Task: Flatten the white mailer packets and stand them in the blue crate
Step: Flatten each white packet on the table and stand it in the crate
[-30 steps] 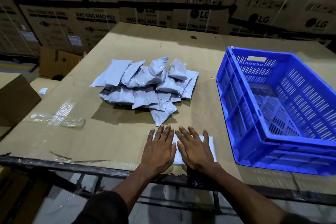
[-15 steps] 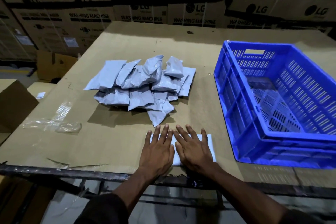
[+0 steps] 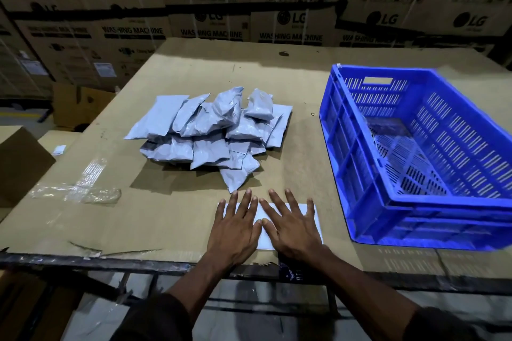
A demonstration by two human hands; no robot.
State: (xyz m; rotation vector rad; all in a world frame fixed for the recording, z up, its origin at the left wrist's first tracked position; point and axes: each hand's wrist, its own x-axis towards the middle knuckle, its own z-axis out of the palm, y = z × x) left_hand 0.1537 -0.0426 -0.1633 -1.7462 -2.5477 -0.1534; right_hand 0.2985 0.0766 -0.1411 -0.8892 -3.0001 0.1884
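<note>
Background, 12 o'clock: a wall of stacked cardboard cartons (image 3: 210, 22) printed "LG" and "WASHING MACHINE" spans the full width of the view.

Work surface: a table covered with cardboard sheet (image 3: 83, 230) fills the centre of the view. Its near edge is torn at 6 o'clock. A strip of clear tape (image 3: 77, 194) is stuck to the sheet at 9 o'clock.

Blue crate (image 3: 346, 152): stands on the table at 3 o'clock, perforated walls and floor, no packets visible inside.

Packet pile (image 3: 210, 133): a loose heap of white mailer packets lies at the centre of the table, toward 12 o'clock from the hands and well apart from the crate. The packets overlap and look puffy.

Single packet (image 3: 311, 216): one white mailer packet lies flat at 6 o'clock near the table's front edge, just beside the crate's near left corner.

Left hand (image 3: 235, 230): palm down, fingers straight and spread, pressing on the left half of the single packet.

Right hand (image 3: 293, 227): palm down, fingers straight and spread, pressing on the right half. The thumbs nearly meet at the packet's middle.
</note>
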